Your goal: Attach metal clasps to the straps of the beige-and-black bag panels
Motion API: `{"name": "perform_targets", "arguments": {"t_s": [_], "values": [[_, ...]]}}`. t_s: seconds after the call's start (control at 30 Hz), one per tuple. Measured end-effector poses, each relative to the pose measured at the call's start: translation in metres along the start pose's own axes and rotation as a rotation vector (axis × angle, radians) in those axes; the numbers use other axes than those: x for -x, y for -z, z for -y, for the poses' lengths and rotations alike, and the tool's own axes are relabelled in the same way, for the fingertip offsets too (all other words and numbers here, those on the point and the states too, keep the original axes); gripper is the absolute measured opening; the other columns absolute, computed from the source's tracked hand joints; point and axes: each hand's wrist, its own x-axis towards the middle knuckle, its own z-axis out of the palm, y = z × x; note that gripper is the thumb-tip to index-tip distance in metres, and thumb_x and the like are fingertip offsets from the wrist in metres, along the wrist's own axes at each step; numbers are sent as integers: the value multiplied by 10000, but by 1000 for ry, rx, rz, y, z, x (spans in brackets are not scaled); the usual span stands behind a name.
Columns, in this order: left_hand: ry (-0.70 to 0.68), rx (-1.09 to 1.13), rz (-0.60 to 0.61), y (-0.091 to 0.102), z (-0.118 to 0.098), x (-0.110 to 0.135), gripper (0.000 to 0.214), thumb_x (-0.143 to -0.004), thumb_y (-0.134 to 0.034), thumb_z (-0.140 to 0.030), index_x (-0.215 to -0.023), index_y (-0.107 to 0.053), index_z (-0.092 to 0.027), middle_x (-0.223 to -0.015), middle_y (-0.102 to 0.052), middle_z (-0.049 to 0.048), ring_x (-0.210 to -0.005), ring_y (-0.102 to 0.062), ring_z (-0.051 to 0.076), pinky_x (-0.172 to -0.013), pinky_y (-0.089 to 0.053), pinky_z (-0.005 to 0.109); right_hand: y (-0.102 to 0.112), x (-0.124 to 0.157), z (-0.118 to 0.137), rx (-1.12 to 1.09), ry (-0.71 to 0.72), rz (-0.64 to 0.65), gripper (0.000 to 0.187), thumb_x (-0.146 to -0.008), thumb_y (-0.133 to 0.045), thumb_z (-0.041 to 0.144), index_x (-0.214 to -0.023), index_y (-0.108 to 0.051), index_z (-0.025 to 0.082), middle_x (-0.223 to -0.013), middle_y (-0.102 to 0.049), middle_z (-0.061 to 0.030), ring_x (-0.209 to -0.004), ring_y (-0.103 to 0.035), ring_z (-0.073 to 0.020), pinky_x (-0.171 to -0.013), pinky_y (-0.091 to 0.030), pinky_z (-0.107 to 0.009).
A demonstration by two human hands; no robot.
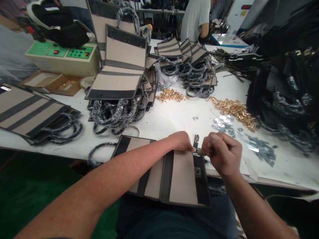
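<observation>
An open, unfinished bag body (183, 179) with beige lining and dark edges lies before me, overlapping the table's front edge. My left hand (182, 142) is closed over its upper right part, fingertips at the dark border strip. My right hand (222, 152) is a fist just right of it, its thumb side close to the left fingertips. Between them is a small metal piece or tool end, mostly hidden by the fingers. A dark tab with a metal fitting (196, 138) sticks out above. Lower on the strip, a square metal plate (197, 172) is attached.
Stacked bag bodies (114, 84) with plastic-wrapped handles stand at left and farther back. Gold-coloured hardware (234, 111) and small grey plates (261, 149) lie in heaps at right. A green-topped machine (64, 58) sits at back left. A person (195, 21) stands behind the table.
</observation>
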Motion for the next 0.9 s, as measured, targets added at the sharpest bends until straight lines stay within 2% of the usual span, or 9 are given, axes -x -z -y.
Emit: {"name": "perform_targets", "arguments": {"t_s": [0.07,0.13,0.3,0.47,0.6,0.77,0.9], "values": [[0,-13,53,-1,3,-2,279,-705,-833,-429,-629,-750,-173,-617,-650,12,-690,-588,178,-673,-397,296,1,0,6,-87,72,-81,355,-969,-675,250,-632,-569,213,-546,-502,35,-438,-456,-129,-432,-372,-301],[2,-22,82,-1,5,-4,298,-737,-808,-439,-626,-743,-170,-601,-630,3,-660,-564,166,-647,-380,295,2,0,5,-91,80,-104,342,-955,-692,251,-632,-584,213,-545,-504,33,-442,-465,-131,-428,-382,-300],[17,-38,91,1,3,-5,288,-753,-791,-438,-647,-756,-172,-592,-617,-8,-631,-547,154,-605,-359,289,8,-1,-14,-91,-68,-48,409,-959,-694,264,-593,-517,217,-514,-467,46,-422,-454,-120,-416,-349,-283],[1,-25,76,-1,4,-7,270,-742,-793,-414,-628,-750,-172,-577,-602,-16,-640,-537,149,-613,-358,280,10,1,-13,-116,35,-64,385,-954,-688,261,-606,-530,218,-531,-496,39,-441,-457,-120,-435,-369,-289],[-1,-19,83,-1,4,-7,256,-744,-794,-405,-631,-752,-178,-582,-608,-20,-651,-541,149,-629,-366,279,6,1,-13,-49,-72,-34,423,-957,-682,270,-583,-489,227,-515,-489,43,-445,-449,-120,-445,-357,-289],[-14,-20,75,-1,3,-6,280,-751,-776,-356,-553,-686,-181,-540,-524,-32,-651,-505,144,-654,-371,285,1,-2,-11,-91,16,-10,386,-948,-689,294,-608,-517,230,-524,-500,45,-435,-452,-123,-445,-368,-296],[-15,-15,74,-1,4,-5,279,-744,-769,-342,-535,-671,-183,-518,-495,-38,-639,-495,144,-655,-375,288,0,-3,-15,4,-79,4,418,-954,-681,304,-589,-488,235,-504,-498,45,-446,-449,-126,-455,-367,-292]]}}
